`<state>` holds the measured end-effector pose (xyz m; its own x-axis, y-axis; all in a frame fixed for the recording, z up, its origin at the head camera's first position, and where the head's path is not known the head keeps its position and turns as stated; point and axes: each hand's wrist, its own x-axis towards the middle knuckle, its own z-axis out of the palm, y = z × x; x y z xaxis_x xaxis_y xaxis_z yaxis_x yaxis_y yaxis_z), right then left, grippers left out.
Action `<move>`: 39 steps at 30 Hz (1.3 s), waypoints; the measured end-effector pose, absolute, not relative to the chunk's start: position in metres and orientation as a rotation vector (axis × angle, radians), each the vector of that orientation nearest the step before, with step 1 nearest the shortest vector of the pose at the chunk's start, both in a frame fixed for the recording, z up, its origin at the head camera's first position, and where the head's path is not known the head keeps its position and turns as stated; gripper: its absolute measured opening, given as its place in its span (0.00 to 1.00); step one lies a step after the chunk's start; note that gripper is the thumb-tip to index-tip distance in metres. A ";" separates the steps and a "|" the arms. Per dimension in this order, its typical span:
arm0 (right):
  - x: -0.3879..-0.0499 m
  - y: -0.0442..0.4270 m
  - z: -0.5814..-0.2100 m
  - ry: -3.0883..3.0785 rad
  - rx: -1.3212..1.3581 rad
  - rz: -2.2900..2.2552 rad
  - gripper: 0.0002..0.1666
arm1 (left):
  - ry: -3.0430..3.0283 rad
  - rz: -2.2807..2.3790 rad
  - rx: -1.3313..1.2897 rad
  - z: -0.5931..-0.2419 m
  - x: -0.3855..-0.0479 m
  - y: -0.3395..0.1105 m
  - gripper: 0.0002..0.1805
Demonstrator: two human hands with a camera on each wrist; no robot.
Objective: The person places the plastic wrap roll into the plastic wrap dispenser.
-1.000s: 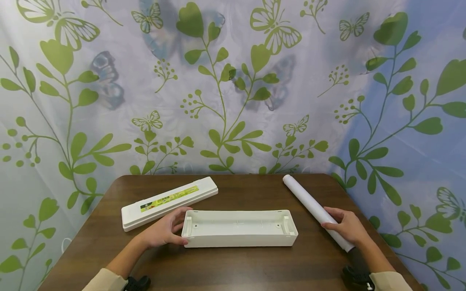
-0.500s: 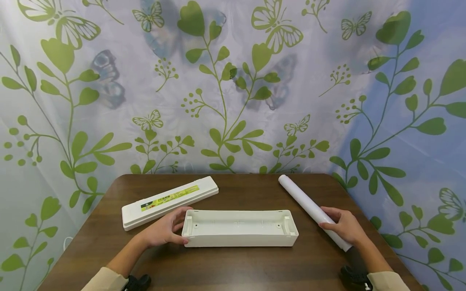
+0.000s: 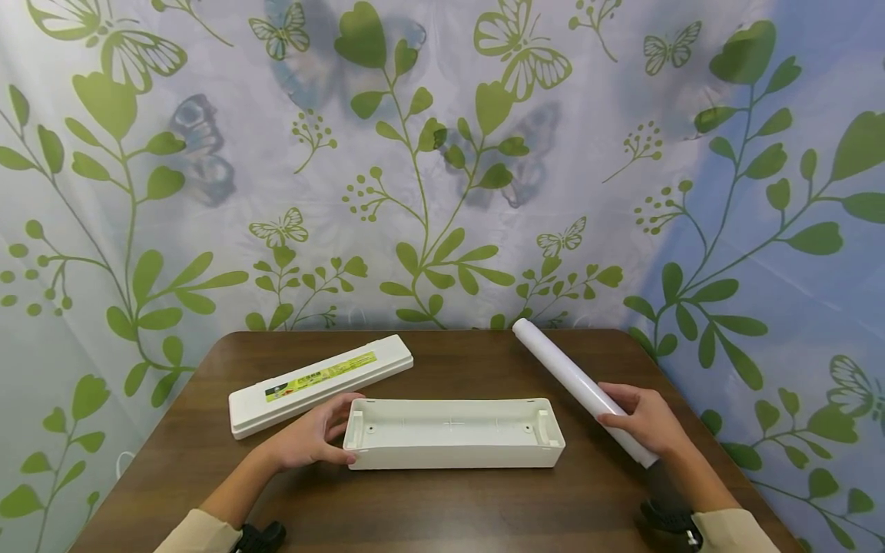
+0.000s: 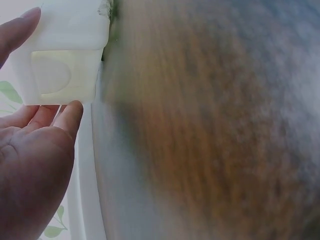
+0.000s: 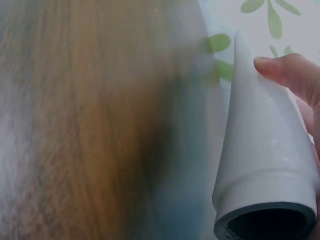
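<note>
An uncovered long white plastic box (image 3: pixel 452 458) lies across the middle of the table, its hollow inside facing up. My left hand (image 3: pixel 309 436) grips its left end, thumb at the front corner and fingers at the back one. In the left wrist view, thumb and fingers span the box's end wall (image 4: pixel 65 75). On the right, my right hand (image 3: pixel 646 421) holds a glossy white roll of plastic wrap (image 3: pixel 567 370) near its lower end, tilted with the far end to the left. The right wrist view shows the roll's hollow core (image 5: pixel 267 222) and my thumb on its side.
A white lid (image 3: pixel 321 384) with a yellow-green label lies slantwise behind my left hand. The brown table (image 3: pixel 442 511) ends at a curtain (image 3: pixel 442 169) printed with leaves and butterflies.
My right hand has moved left and slightly away from me, carrying the roll, whose far end now reaches past the table's back edge in view. The left hand and box stay put.
</note>
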<state>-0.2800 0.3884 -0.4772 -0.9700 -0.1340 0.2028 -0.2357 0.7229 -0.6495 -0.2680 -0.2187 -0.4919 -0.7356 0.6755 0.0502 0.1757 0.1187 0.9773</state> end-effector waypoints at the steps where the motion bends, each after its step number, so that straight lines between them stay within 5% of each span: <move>1: -0.280 0.387 -0.476 -2.782 0.314 1.081 0.38 | 1.996 1.650 0.827 -0.492 -0.268 -0.219 0.50; 39: -0.277 0.327 -0.437 -2.719 0.683 1.317 0.36 | 2.013 1.593 0.813 -0.492 -0.273 -0.221 0.50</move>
<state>-0.2767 0.3271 -0.4369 -0.9017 -0.3684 0.2263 -0.4059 0.5411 -0.7365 -0.2728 -0.2205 -0.4922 -0.7279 0.6855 0.0156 0.1727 0.1612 0.9717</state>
